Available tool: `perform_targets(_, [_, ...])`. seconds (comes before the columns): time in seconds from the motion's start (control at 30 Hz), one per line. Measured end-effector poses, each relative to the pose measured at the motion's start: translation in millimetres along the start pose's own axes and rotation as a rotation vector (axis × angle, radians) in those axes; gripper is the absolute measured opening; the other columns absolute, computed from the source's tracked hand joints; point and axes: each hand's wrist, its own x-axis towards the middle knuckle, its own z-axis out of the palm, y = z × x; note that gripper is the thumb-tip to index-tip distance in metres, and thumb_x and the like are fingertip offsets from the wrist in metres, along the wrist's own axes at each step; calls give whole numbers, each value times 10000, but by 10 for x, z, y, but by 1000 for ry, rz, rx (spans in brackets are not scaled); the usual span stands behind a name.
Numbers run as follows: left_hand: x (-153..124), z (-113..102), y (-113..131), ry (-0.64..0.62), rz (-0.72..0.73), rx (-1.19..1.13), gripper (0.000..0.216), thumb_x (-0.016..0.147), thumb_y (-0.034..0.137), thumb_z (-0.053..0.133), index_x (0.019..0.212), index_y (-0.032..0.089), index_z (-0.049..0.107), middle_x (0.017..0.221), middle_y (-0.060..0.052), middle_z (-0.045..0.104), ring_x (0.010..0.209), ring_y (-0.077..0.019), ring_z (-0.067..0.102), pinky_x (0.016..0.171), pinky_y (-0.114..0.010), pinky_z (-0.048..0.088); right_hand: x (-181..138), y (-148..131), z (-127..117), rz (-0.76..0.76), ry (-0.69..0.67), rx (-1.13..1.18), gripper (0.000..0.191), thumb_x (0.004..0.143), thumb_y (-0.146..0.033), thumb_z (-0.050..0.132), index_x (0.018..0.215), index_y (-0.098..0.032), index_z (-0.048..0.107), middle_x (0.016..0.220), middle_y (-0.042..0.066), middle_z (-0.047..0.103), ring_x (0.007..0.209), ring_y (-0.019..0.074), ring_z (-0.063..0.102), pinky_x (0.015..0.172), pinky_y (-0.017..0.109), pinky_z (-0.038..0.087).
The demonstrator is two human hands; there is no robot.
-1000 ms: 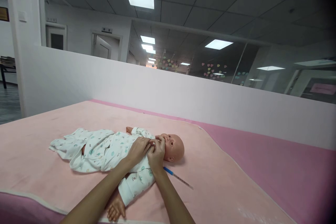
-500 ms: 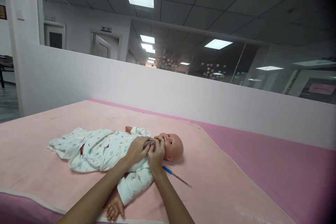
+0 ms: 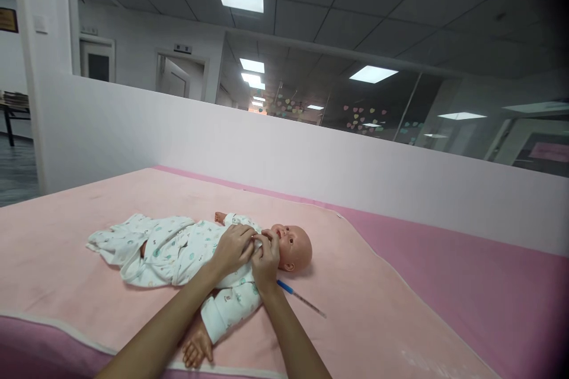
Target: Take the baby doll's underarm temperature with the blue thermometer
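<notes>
A baby doll (image 3: 296,247) in a white patterned sleepsuit (image 3: 173,249) lies on its back on a light pink blanket (image 3: 355,308), head to the right. My left hand (image 3: 233,249) and my right hand (image 3: 265,256) meet at the doll's collar, just under its chin. Both hands have their fingers curled and pinched on the cloth of the neckline. The doll's near arm reaches toward me, its bare hand (image 3: 195,352) at the blanket's front edge.
A thin thermometer with a blue end (image 3: 301,299) lies on the blanket just right of my right wrist. A darker pink mattress (image 3: 489,296) spreads to the right. A white partition wall (image 3: 311,160) runs behind, with a pillar at far left.
My hands stay at the doll's collar with only small finger shifts. The view has shifted slightly.
</notes>
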Motion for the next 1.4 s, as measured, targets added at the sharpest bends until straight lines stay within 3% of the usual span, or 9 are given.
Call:
perform_targets(0.17, [-38,-107,-212,74,-174,26,239,728,113,373,606,186,565,734,-26,596,741,-179,503,727,-325,376,21,5,-5,-53,-1,-30,395,703,50,292,858,-181,573,935,72,487,917,168,488,819,334,462])
perform_targets(0.27, [-72,-123,-265,43,-251,-28,233,715,128,373,578,184,553,731,-25,585,732,-176,502,702,-310,379,42,-25,-24,-30,-47,-37,343,749,10,312,881,-175,569,915,73,523,896,173,499,812,343,445])
perform_targets(0.4, [-87,-109,-233,0,-230,-18,176,721,160,392,629,185,540,738,-30,550,722,-179,494,680,-304,379,87,-83,-60,-45,-241,-50,220,792,-110,415,940,-171,566,926,68,578,904,192,504,829,370,401])
perform_targets(0.5, [-88,-99,-214,-15,-193,19,145,719,155,401,630,184,511,734,-31,529,714,-178,482,660,-302,373,110,-115,-71,-112,-333,-65,126,786,-173,476,849,-180,585,900,59,590,894,194,504,824,367,380])
perform_targets(0.7, [-92,-90,-226,-43,-135,65,117,711,150,410,617,184,472,717,-31,511,714,-180,466,661,-307,364,106,-122,-55,-139,-341,-118,136,821,-169,455,736,-182,559,739,34,571,764,166,494,755,324,368])
perform_targets(1.4, [-85,-69,-218,-15,-106,162,77,589,125,436,606,196,410,703,-37,489,722,-193,459,670,-326,359,100,-116,-50,-135,-330,-117,154,836,-156,447,740,-192,561,738,25,583,761,165,500,744,323,356])
